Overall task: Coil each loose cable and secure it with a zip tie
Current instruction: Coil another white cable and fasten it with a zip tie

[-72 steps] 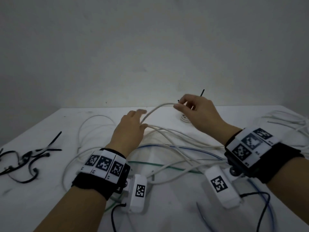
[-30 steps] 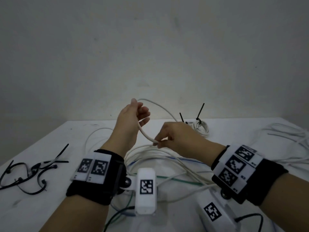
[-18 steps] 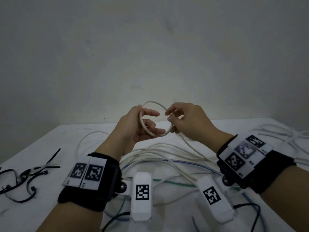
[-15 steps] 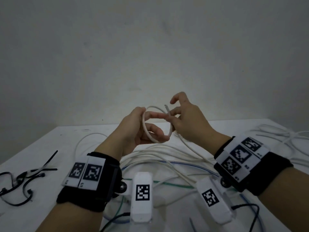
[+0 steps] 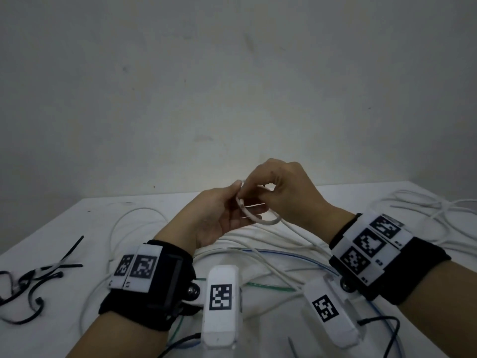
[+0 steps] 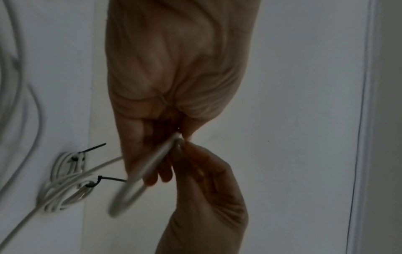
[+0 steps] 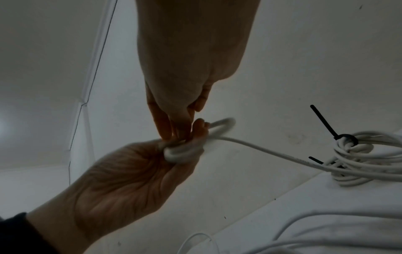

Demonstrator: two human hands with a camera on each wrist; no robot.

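Observation:
A white cable [image 5: 261, 221] is wound into a small loop held above the table between both hands. My left hand [image 5: 245, 202], palm towards me, pinches the loop [image 7: 180, 153] between thumb and curled fingers. Coming over the top of the loop, my right hand [image 5: 258, 192] pinches the cable's end against the left thumb. The loop [image 6: 130, 194] hangs below the left fingers [image 6: 152, 163]. The rest of the cable [image 7: 272, 154] trails down right to the table. Loose black zip ties [image 5: 31, 280] lie at the table's left edge.
A coiled white bundle [image 7: 359, 163] bound with black zip ties [image 7: 324, 123] lies at the back of the white table [image 5: 64, 228]. Several loose white cables [image 5: 426, 210], a blue one [image 5: 284, 253] and a green one [image 5: 265, 286] sprawl under and right of my wrists.
Both hands rose from the table with the white cable. The right hand wound it into a small loop in the left hand and now closes over the loop's top.

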